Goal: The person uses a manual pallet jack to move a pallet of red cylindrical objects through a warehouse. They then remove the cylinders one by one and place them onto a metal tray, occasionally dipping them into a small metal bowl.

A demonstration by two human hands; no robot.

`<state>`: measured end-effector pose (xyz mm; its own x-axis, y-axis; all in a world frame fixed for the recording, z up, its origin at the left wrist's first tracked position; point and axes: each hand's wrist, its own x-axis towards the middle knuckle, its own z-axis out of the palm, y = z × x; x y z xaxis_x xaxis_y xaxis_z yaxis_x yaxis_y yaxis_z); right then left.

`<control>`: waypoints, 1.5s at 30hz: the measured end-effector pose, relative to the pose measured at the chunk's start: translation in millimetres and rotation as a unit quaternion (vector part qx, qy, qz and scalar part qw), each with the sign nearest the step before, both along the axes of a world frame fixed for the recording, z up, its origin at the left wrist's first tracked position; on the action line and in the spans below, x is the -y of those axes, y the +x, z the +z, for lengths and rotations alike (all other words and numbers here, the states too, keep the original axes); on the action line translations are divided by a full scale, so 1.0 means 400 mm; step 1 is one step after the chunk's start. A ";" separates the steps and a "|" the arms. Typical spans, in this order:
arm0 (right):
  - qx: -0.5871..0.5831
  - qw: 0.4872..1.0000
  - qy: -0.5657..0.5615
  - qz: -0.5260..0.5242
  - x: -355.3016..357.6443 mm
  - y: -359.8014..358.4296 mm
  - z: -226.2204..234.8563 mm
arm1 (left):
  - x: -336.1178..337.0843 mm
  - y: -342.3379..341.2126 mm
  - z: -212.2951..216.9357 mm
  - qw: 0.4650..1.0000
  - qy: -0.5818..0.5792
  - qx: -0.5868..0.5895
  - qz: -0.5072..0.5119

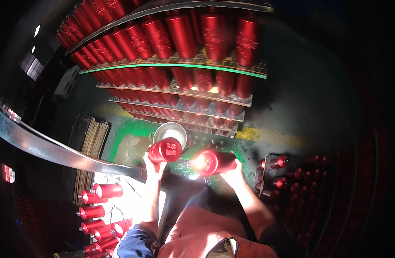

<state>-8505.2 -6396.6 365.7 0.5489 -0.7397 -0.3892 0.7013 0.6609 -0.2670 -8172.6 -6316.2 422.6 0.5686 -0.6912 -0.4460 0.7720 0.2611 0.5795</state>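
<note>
My left hand (pixel 155 166) is wrapped round a red metallic bottle (pixel 165 150), tilted so that its base with a raised square mark faces up toward me. In my right hand (pixel 235 172) is a second red bottle (pixel 219 163), lying nearly level with its round end pointing left. Bright light glares off that end. A gap separates the two bottles. Just beyond the left bottle stands a round metal pot (pixel 184 136) with pale contents, partly hidden by the bottle. The fingers on the far sides of both bottles are hidden.
Ahead rises a rack of shelves (pixel 171 63) holding many upright red bottles. More red bottles (pixel 109 190) lie on a brightly lit surface at left. A curved metal bar (pixel 68 151) crosses the left side, near stacked boards (pixel 90 150). Dark red bottles (pixel 278 162) stand at right.
</note>
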 end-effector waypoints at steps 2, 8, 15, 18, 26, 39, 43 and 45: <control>-0.273 0.901 -0.329 0.067 0.077 0.226 0.028 | 0.035 0.143 -0.097 0.996 -0.008 -0.084 -0.003; -0.206 0.901 -0.371 0.091 0.227 0.716 -0.015 | 0.188 0.417 -0.233 0.946 -0.187 -0.252 -0.084; 0.299 0.922 0.155 0.189 0.324 0.949 0.031 | 0.265 0.552 -0.228 0.907 -0.269 -0.322 -0.036; 0.281 0.917 0.198 0.204 0.336 1.003 0.022 | 0.281 0.583 -0.224 0.911 -0.273 -0.311 -0.009; 0.339 0.866 0.303 0.208 0.339 1.038 -0.008 | 0.290 0.612 -0.229 0.919 -0.251 -0.305 -0.005; 0.343 0.894 0.198 0.208 0.357 0.995 0.037 | 0.279 0.601 -0.243 0.914 -0.251 -0.318 -0.015; 0.127 0.979 -0.047 0.153 0.333 0.944 0.092 | 0.274 0.599 -0.213 0.941 -0.234 -0.244 0.014; 0.088 0.981 -0.116 0.127 0.317 0.931 0.097 | 0.260 0.595 -0.225 0.945 -0.209 -0.247 0.053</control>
